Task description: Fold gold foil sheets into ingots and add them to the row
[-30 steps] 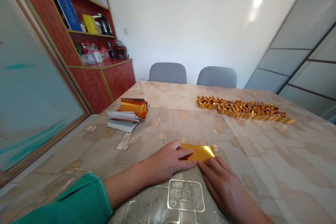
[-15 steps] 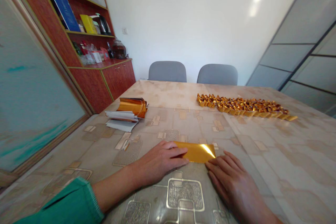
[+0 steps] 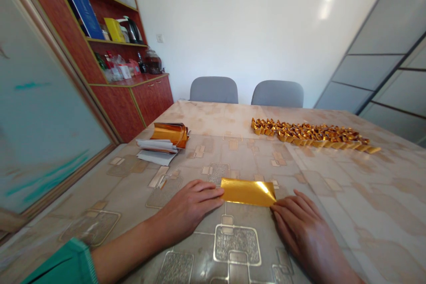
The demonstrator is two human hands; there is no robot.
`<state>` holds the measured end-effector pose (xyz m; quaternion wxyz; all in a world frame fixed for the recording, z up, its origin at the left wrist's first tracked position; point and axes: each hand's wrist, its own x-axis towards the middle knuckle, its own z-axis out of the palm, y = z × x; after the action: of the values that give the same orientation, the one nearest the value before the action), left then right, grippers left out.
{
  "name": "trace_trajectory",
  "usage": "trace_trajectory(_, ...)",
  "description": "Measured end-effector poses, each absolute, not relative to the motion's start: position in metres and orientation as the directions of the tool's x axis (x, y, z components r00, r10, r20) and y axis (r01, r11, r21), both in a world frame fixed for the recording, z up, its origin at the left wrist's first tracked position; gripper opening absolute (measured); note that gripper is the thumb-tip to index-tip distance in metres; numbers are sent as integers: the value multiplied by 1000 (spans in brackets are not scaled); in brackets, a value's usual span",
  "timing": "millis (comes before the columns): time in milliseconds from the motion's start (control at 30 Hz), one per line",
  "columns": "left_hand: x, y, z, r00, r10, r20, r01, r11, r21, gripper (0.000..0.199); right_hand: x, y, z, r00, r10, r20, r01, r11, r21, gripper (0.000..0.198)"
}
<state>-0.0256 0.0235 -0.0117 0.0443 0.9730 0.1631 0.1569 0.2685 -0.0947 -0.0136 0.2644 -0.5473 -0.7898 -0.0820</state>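
A folded strip of shiny gold foil paper (image 3: 248, 191) lies flat on the patterned tablecloth in front of me. My left hand (image 3: 195, 204) rests at its left end, fingers stretched out flat with the tips touching the edge. At the lower right corner, my right hand (image 3: 301, 226) holds the strip down between its fingertips. The thumb of my left hand is hidden.
Curled gold and white paper sheets (image 3: 169, 135) are stacked at the back left. Several folded gold foil pieces (image 3: 313, 135) stand in rows at the back right. Two grey chairs (image 3: 214, 90) face me beyond the table (image 3: 213, 115).
My left hand has slid left off the top of the foil paper to its left edge, uncovering that end. My right hand stays at the right corner; the view has shifted slightly.
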Motion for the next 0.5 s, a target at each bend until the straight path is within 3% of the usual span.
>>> trace_trajectory(233, -21, 20, -10, 886, 367, 284, 341, -930, 139, 32, 268, -93, -17, -251, 839, 482, 923, 357, -141, 26)
trace_trajectory(367, -6, 11, 1, 906, 383, 180, 378, -924, 60, 39, 258, -87, -13, -271, 868, 415, 958, 287, 26, 24)
trace_trajectory(500, 10, 5, 3, 888, 429, 163, 441, -897, -38, 41, 241, -85, -10, -315, 878, 361, 946, 256, 200, 47)
